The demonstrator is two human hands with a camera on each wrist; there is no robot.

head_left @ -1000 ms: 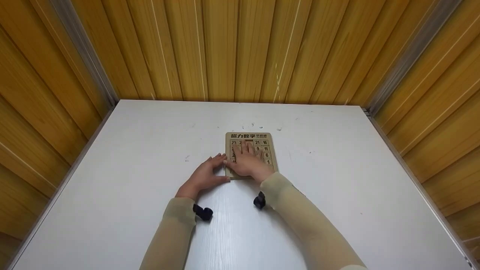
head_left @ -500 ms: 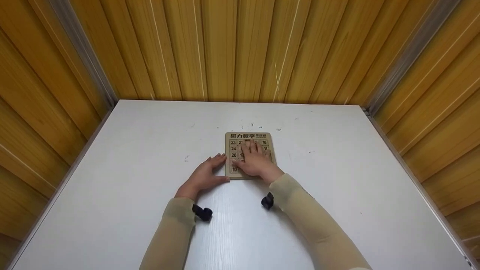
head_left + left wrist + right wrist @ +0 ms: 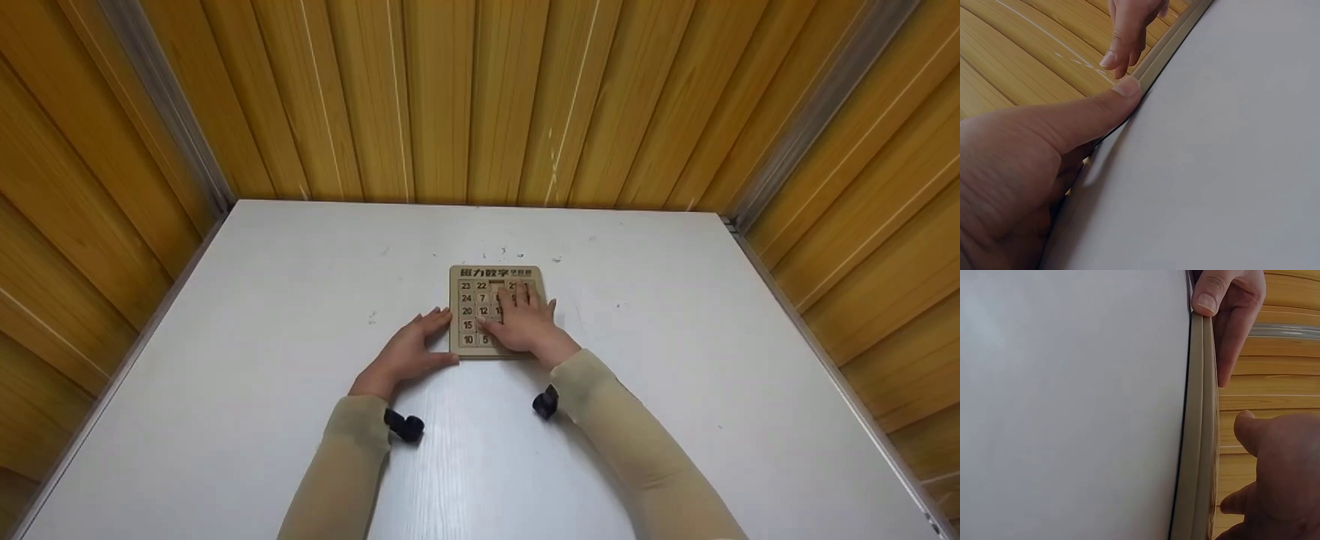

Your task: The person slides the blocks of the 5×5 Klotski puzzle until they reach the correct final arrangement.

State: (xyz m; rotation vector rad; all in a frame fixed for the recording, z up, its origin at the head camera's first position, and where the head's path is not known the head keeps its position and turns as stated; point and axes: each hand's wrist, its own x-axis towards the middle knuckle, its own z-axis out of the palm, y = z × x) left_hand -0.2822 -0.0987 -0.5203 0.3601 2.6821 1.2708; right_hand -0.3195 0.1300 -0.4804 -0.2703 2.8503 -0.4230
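Observation:
A tan sliding number puzzle [image 3: 466,311] lies flat on the white table, its numbered tiles facing up and a title printed along the top. My left hand [image 3: 409,351] holds its near-left corner, the thumb at the near edge and the fingers along the left side. In the left wrist view, the thumb [image 3: 1100,112] presses against the puzzle's rim. Over the right part of the tiles, my right hand [image 3: 525,326] spreads with straight fingers. It hides several tiles there; whether its fingertips touch them cannot be told. A dark gap shows in the top row's middle.
The white table [image 3: 225,360] spreads around the puzzle on all sides. Yellow wood-look panels [image 3: 450,105] stand behind and at both sides, with grey metal posts [image 3: 176,105] at the corners. Each sleeve carries a small black camera [image 3: 405,426].
My right hand has slid to the right across the puzzle, uncovering the tiles of its left columns. The left hand has stayed at the corner.

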